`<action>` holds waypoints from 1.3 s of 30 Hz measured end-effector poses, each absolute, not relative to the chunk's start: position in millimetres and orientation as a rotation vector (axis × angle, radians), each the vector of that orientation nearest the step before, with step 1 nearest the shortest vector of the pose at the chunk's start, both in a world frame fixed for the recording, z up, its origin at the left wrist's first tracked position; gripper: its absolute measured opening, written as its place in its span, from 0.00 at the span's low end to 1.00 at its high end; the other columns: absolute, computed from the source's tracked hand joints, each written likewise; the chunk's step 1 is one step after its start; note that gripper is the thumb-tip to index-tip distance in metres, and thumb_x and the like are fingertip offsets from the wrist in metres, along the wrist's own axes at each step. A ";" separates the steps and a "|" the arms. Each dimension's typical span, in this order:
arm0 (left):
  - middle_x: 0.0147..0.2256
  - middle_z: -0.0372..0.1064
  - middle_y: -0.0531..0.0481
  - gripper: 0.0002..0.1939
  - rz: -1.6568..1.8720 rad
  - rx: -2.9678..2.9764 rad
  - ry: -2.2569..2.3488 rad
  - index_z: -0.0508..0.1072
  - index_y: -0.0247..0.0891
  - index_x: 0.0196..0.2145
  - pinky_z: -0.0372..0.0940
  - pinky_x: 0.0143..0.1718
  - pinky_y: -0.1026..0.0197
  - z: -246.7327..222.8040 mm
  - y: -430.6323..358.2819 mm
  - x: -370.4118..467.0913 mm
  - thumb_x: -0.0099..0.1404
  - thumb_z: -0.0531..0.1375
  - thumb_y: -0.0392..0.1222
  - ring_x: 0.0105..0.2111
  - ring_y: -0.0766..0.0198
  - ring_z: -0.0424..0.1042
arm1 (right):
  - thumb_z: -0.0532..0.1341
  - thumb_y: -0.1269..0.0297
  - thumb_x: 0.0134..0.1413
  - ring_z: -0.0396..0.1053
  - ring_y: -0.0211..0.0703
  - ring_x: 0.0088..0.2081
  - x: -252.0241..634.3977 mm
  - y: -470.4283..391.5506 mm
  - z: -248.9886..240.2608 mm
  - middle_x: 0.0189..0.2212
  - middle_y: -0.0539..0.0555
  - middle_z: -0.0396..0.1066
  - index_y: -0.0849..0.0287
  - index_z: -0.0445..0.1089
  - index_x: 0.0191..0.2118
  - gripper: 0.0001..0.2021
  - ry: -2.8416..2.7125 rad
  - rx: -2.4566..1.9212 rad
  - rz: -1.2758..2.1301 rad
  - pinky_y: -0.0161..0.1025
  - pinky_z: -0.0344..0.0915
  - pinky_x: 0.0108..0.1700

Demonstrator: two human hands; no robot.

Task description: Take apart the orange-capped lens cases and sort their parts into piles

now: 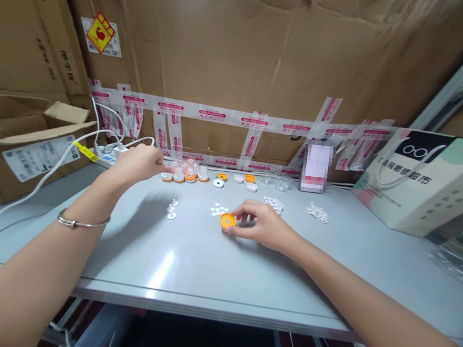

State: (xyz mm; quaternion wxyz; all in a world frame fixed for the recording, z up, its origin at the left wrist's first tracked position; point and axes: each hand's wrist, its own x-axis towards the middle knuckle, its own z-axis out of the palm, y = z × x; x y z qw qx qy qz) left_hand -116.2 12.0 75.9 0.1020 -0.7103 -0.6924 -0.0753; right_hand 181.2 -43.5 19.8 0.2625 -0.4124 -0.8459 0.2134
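Discs before small caps.

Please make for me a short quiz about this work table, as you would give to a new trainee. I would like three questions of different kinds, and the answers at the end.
1. Multiple choice. What does the right hand hold?
A) a white ring
B) a round orange part
C) a cable

2. True or false. There is a metal bracelet on the left arm.

3. Short answer. Which hand is nearer to the cluster of pieces with clear tops and orange bases?

Key:
1. B
2. True
3. The left hand
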 end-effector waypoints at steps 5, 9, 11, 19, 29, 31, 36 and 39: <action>0.28 0.69 0.48 0.14 -0.448 -2.433 -1.580 0.68 0.37 0.26 0.51 0.25 0.65 63.5 -3.0 -77.2 0.62 0.49 0.47 0.27 0.63 0.65 | 0.62 0.54 0.43 0.63 0.36 0.29 188.9 -31.9 29.0 0.29 0.51 0.69 0.58 0.72 0.33 0.14 -2.041 -1.182 0.403 0.33 0.58 0.30; 0.28 0.68 0.47 0.13 -0.361 -2.577 -1.436 0.69 0.36 0.25 0.52 0.26 0.65 55.4 -7.5 -63.8 0.61 0.51 0.44 0.27 0.64 0.65 | 0.59 0.50 0.44 0.64 0.37 0.29 190.6 1.5 26.3 0.31 0.52 0.70 0.58 0.72 0.33 0.16 -2.053 -1.410 0.270 0.34 0.58 0.30; 0.27 0.68 0.47 0.13 -0.349 -2.569 -1.449 0.68 0.36 0.24 0.52 0.26 0.65 55.5 -8.0 -63.6 0.62 0.51 0.45 0.27 0.64 0.65 | 0.58 0.50 0.45 0.65 0.39 0.31 186.2 21.2 24.1 0.31 0.53 0.70 0.57 0.73 0.34 0.17 -2.164 -1.529 0.143 0.34 0.58 0.32; 0.26 0.69 0.49 0.13 -0.338 -2.620 -1.399 0.68 0.36 0.25 0.53 0.26 0.64 58.5 -13.3 -62.4 0.62 0.51 0.45 0.26 0.64 0.65 | 0.62 0.51 0.38 0.66 0.50 0.39 149.1 73.1 19.2 0.34 0.58 0.72 0.57 0.75 0.33 0.17 -2.270 -1.742 -0.086 0.38 0.58 0.36; 0.25 0.69 0.48 0.12 -0.366 -2.709 -1.377 0.71 0.35 0.28 0.54 0.26 0.65 57.1 -18.2 -58.9 0.62 0.52 0.43 0.25 0.65 0.64 | 0.61 0.52 0.39 0.67 0.50 0.38 149.7 76.9 18.6 0.31 0.58 0.74 0.57 0.76 0.28 0.14 -2.299 -1.819 -0.101 0.38 0.59 0.36; 0.26 0.69 0.49 0.11 -0.359 -2.774 -1.356 0.72 0.35 0.28 0.55 0.26 0.65 57.1 -20.3 -55.7 0.62 0.52 0.42 0.25 0.65 0.65 | 0.61 0.52 0.39 0.67 0.50 0.38 148.5 77.2 17.9 0.31 0.58 0.74 0.57 0.76 0.28 0.14 -2.303 -1.799 -0.097 0.38 0.58 0.36; 0.33 0.70 0.48 0.09 -0.394 -3.083 -1.173 0.72 0.35 0.36 0.60 0.31 0.65 50.1 -31.3 -39.9 0.61 0.55 0.41 0.31 0.65 0.68 | 0.61 0.47 0.38 0.67 0.48 0.35 146.6 81.8 17.0 0.30 0.58 0.73 0.58 0.75 0.28 0.18 -2.288 -1.749 -0.050 0.37 0.57 0.34; 0.38 0.68 0.46 0.12 -0.476 -3.196 -1.011 0.70 0.36 0.43 0.61 0.36 0.64 35.8 -36.4 -28.5 0.62 0.55 0.40 0.35 0.64 0.68 | 0.58 0.47 0.43 0.67 0.44 0.33 153.1 77.4 22.0 0.32 0.57 0.73 0.58 0.75 0.34 0.20 -2.253 -1.704 -0.026 0.36 0.56 0.32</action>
